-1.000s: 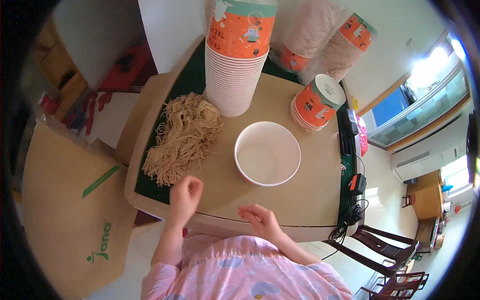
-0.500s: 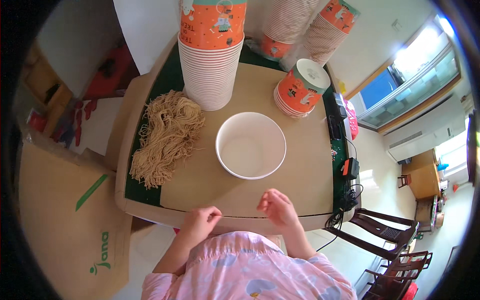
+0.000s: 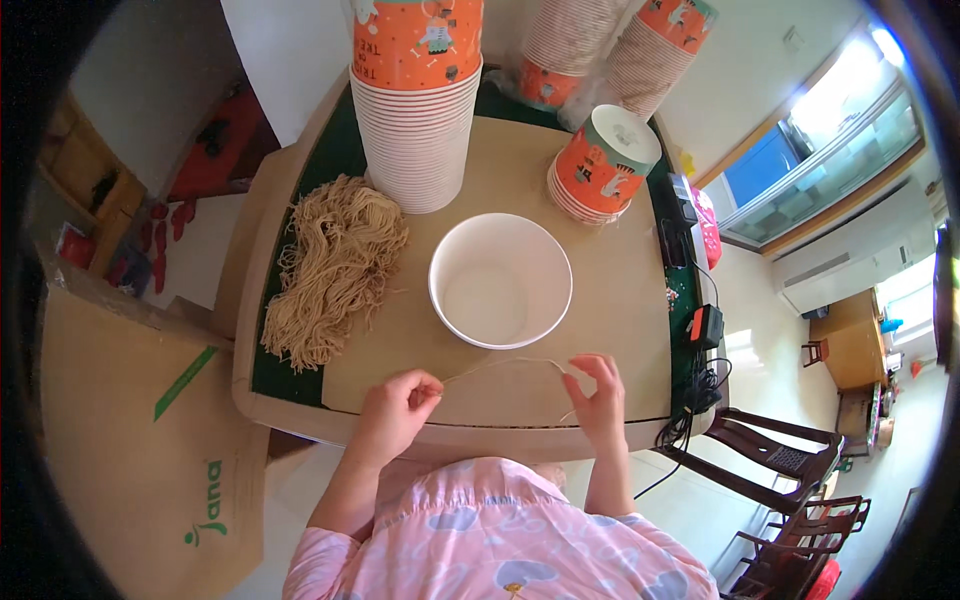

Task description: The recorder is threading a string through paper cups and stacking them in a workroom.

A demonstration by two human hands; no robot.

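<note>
Lower centre: left hand and right hand are pinching a thin noodle strand taut below the white bowl; its ends are vanishing behind the fingers.

A matt white paper bowl is seen on a smooth, matt wooden tabletop. Dry, rough noodles are heaped beside glossy printed paper cups.

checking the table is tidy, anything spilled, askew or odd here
The pile of dry noodles lies loose on the table, not in the empty white bowl. One cup stack lies tipped over. Both hands, left hand and right hand, pinch a single strand.
</note>
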